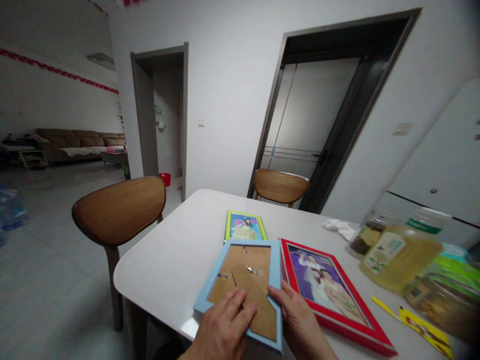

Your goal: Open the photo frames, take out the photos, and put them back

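Observation:
A light-blue picture frame (275,260) is held face down and tilted above the near side of the table, so its brown backing board (258,255) shows. Small metal clips and a fold-out stand flap (258,295) are on that board. My left hand (225,325) lies over the lower left part, its bent fingers pressed on the backing and flap. Along the right edge, my right hand (300,320) grips the frame with the thumb on top. Right beside it lies a red picture frame (360,320) with a photo facing up. Beyond it is a lime-green picture frame (264,227), partly covered.
At the table's right stand a large jug of yellow liquid (397,260), a dark-filled jar (369,235) and a clear container (442,300). A yellow packet (423,327) and crumpled tissue (339,227) lie nearby. Wooden chairs (120,207) flank the white table (161,265).

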The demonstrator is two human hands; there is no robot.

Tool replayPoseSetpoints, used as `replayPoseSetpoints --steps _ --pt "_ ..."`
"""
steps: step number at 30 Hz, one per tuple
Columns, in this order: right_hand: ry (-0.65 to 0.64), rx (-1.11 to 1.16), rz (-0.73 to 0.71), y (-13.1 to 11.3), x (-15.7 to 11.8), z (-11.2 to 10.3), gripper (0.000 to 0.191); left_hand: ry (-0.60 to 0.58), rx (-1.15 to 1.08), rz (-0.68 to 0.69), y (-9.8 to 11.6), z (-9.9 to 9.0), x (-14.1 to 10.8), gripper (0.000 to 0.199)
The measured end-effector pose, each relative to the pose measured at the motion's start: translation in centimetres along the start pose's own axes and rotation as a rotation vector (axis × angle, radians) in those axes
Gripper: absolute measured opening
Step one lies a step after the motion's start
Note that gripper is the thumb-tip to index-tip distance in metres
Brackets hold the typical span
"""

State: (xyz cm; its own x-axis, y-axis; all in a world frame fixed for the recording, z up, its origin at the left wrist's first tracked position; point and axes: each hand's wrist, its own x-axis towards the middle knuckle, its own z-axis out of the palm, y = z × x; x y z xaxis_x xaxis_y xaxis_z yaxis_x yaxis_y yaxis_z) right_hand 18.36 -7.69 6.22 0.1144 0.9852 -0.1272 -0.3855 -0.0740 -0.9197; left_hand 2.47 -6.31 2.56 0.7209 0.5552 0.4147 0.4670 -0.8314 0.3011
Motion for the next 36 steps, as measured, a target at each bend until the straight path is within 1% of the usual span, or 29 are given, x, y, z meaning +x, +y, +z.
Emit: replayPoseSetpoints --steps 2,4,6,8,9,11,12,14,16,17,20,23,26,30,36 --pt "0.003 -0.153 0.023 0.7 0.1 -1.4 0.052 -0.093 0.062 -0.019 0.5 0.4 -0.1 0.053" --pt "0.06 -0.367 -0.023 1.5 0.4 -2.8 0.055 -0.161 0.068 -0.029 1.0 0.6 0.0 0.049" --pt "0.158 -0.661 -0.089 2.4 1.0 -4.1 0.06 -0.207 0.041 -0.028 1.4 0.5 0.0 0.045" --pt "0.216 -0.976 -0.117 3.0 1.3 -4.9 0.063 -0.22 -0.009 -0.014 1.3 0.3 -0.1 0.041" --pt "0.213 -1.11 -0.118 3.2 1.3 -5.2 0.062 -0.21 -0.042 -0.008 1.1 0.2 -0.2 0.039" --pt "0.167 -1.303 -0.128 3.3 1.1 -5.3 0.057 -0.153 -0.109 -0.031 0.3 0.0 -0.6 0.04" --pt "0.143 -1.371 -0.142 3.2 0.9 -5.2 0.054 -0.106 -0.131 -0.071 -0.3 -0.1 -0.7 0.04" --pt "0.125 -1.488 -0.173 2.9 0.6 -4.8 0.047 0.0 -0.143 -0.198 -1.7 -0.2 -1.0 0.042" --pt "0.131 -1.571 -0.223 2.5 0.6 -4.2 0.042 0.073 -0.135 -0.335 -3.2 0.0 -1.1 0.045" --pt "0.131 -1.595 -0.258 2.4 0.8 -3.8 0.04 0.089 -0.138 -0.39 -3.8 0.1 -1.1 0.047" --pt "0.084 -1.602 -0.354 2.5 2.1 -2.7 0.035 0.1 -0.18 -0.471 -4.9 0.8 -1.1 0.051" --pt "0.053 -1.582 -0.364 2.9 3.6 -2.1 0.029 0.118 -0.229 -0.486 -5.1 1.4 -1.1 0.05" --pt "0.055 -1.577 -0.359 3.4 4.9 -2.2 0.027 0.125 -0.247 -0.489 -5.2 1.7 -1.2 0.049" --pt "0.089 -1.577 -0.404 3.4 6.6 -2.2 0.028 0.14 -0.215 -0.475 -5.3 2.1 -1.4 0.049" --pt "0.068 -1.676 -0.363 3.4 10.0 -0.6 0.027 0.126 -0.159 -0.478 -5.3 2.1 -1.3 0.05"
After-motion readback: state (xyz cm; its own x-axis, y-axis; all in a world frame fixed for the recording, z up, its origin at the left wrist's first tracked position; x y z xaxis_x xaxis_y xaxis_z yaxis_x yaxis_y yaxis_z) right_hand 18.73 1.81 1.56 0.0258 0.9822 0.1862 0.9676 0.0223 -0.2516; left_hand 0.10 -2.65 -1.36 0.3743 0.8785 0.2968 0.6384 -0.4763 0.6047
